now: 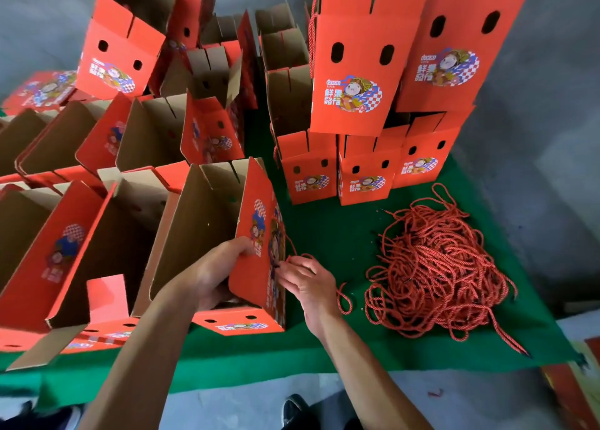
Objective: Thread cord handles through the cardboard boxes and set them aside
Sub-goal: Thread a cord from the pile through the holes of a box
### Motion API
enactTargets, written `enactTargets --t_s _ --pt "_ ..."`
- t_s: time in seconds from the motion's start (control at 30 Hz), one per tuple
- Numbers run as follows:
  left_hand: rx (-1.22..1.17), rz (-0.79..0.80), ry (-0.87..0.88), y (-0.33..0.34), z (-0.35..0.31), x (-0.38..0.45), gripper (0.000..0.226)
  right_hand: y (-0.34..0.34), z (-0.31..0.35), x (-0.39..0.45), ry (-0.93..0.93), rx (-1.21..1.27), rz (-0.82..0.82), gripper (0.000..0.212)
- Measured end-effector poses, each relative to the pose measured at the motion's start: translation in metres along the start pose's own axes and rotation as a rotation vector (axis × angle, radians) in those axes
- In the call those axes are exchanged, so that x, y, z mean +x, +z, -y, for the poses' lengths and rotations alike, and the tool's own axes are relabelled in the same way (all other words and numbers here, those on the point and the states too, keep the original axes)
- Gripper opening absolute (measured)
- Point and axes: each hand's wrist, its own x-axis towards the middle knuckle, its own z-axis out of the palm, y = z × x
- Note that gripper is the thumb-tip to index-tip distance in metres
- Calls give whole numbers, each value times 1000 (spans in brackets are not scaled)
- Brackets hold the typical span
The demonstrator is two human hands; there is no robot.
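Forearms enter from 6 o'clock, both reaching up toward the frame centre. Left hand [224,267] grips the box [207,241] in work: thumb over the red printed side panel, fingers curled inside the open brown interior, steadying it. Box lies on its side on the green cloth [324,228], open mouth facing 10 o'clock, long axis running roughly 6 to 12 o'clock; its printed outer wall faces the right hand. Right hand [308,283] sits just beside that wall at 3 o'clock of the box, fingertips pinching a red twisted cord [293,246] against the panel. Cord rises from the pinch toward 12 o'clock along the wall, and a loose loop trails off toward 4 o'clock past the wrist. Whether the cord end is already inside a hole cannot be told; the fingers cover the spot. Judgement: the threading step is under way on this wall, and the next move depends on the cord end lining up with the hole in the wall, right hand being the nearer. Further right, at 3 o'clock, the heap of spare cords [438,274] lies well apart from the box. Stacked upright boxes [357,72] stand at 1 o'clock, some with cord visible at their edges.
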Motion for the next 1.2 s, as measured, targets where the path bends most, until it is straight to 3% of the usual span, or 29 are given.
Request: enactTargets --t_s 0.3,0.5,0.63,0.73,0.83,0.97,1.1,1.2 --pt "29 25 -4 4 0 -3 42 1 3 3 -43 -142 -10 28" --pt "-6 264 -38 -9 -10 8 77 6 2 2 -221 -265 2 11" --pt "255 159 -4 -6 -12 21 39 3 3 -1 -401 -493 15 6" --pt "463 113 83 4 -13 27 35 6 0 -5 -477 -678 7 7" --pt "588 76 181 9 -12 32 32 8 -4 -4 -577 -950 -42 26" --pt "530 176 73 9 -8 34 23 -11 -2 5 -573 -899 -23 26" --pt "417 201 8 8 -12 31 28 -59 -1 35 -337 -1541 -184 41" --pt "465 98 31 10 -13 28 30 -90 -12 47 -249 -1888 -197 40"
